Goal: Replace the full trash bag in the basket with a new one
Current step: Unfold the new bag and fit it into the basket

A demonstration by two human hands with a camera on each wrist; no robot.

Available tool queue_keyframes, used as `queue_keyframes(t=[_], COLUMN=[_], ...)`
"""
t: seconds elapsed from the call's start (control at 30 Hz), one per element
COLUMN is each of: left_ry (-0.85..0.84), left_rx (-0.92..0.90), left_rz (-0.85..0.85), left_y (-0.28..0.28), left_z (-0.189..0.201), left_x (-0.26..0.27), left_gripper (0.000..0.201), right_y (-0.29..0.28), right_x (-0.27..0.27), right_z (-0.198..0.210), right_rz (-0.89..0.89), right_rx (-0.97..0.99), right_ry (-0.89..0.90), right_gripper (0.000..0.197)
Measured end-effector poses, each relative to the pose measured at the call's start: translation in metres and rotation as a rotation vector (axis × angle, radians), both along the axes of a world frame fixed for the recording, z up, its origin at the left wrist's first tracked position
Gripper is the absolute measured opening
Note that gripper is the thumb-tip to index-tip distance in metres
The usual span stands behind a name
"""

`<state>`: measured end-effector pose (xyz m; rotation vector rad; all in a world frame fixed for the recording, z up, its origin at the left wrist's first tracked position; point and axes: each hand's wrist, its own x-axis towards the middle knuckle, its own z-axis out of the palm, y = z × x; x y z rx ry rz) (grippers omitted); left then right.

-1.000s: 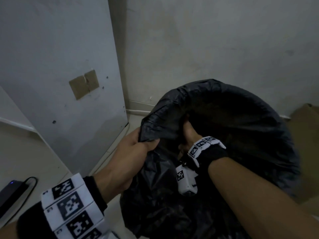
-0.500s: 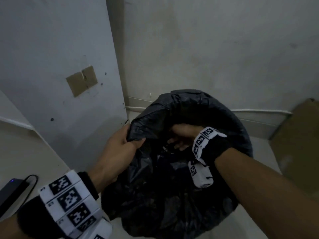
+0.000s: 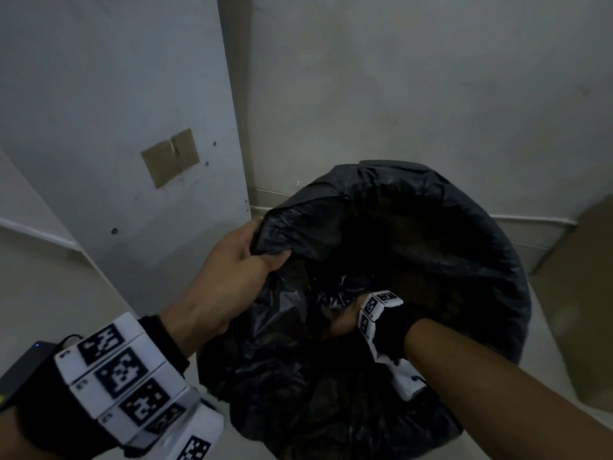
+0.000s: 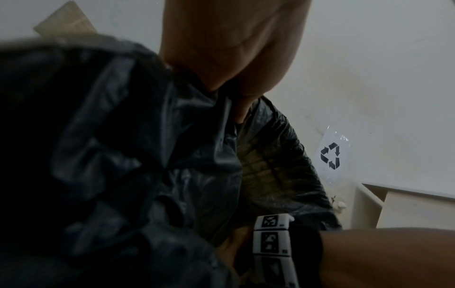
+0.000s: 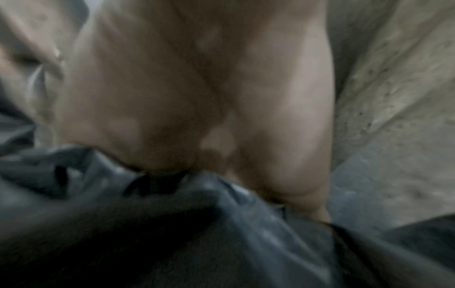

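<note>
A large black trash bag (image 3: 447, 260) stands open-mouthed on the floor in the room's corner. My left hand (image 3: 262, 250) grips the bag's left rim, thumb on the inside and fingers behind the film. In the left wrist view the same hand (image 4: 234, 81) pinches a fold of the bag (image 4: 123, 155). My right hand (image 3: 341, 322) is down inside the mouth at the near side. Its fingers are buried in crumpled film. The blurred right wrist view shows that palm (image 5: 197, 117) closed on black plastic (image 5: 172, 233). The basket itself is hidden by the bag.
A grey panel (image 3: 116, 111) with a cardboard patch (image 3: 170, 157) leans at the left. A brown cardboard sheet (image 3: 580, 293) stands at the right. A black device with a blue light (image 3: 26, 363) lies at lower left. Clear plastic with a recycling mark (image 4: 331, 155) lies beside the bag.
The bag sits lower in view and its mouth is wider. My right hand has moved from the far left rim down to the near side inside the mouth. My left hand keeps its hold.
</note>
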<state>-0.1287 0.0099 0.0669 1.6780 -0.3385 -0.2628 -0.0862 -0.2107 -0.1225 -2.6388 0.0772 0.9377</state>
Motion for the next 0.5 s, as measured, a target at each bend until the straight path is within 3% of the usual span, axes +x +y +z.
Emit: queue_keyframes(t=[0.07, 0.1, 0.2, 0.3, 0.4, 0.5], left_ry=[-0.001, 0.012, 0.084, 0.188, 0.31, 0.414], left_rx=[0.018, 0.012, -0.023, -0.073, -0.132, -0.169], left_rz=[0.036, 0.058, 0.114, 0.189, 0.225, 0.253], left_y=[0.001, 0.003, 0.008, 0.011, 0.012, 0.016], left_z=[0.0, 0.001, -0.001, -0.007, -0.013, -0.014], left_x=[0.004, 0.006, 0.019, 0.032, 0.046, 0.058], left_gripper=[0.034, 0.033, 0.031, 0.028, 0.033, 0.04], right_y=[0.005, 0.014, 0.031, 0.038, 0.04, 0.031], right_x=[0.0, -0.005, -0.012, -0.012, -0.02, -0.033], right_z=[0.014, 0.036, 0.102, 0.141, 0.168, 0.185], right_rz=[0.033, 0.053, 0.191, 0.167, 0.158, 0.075], right_rx=[-0.008, -0.019, -0.088, -0.098, -0.089, -0.041], right_ry=[-0.029, 0.005, 0.081, 0.008, -0.169, -0.512], right_gripper=[0.131, 0.124, 0.077, 0.064, 0.051, 0.036])
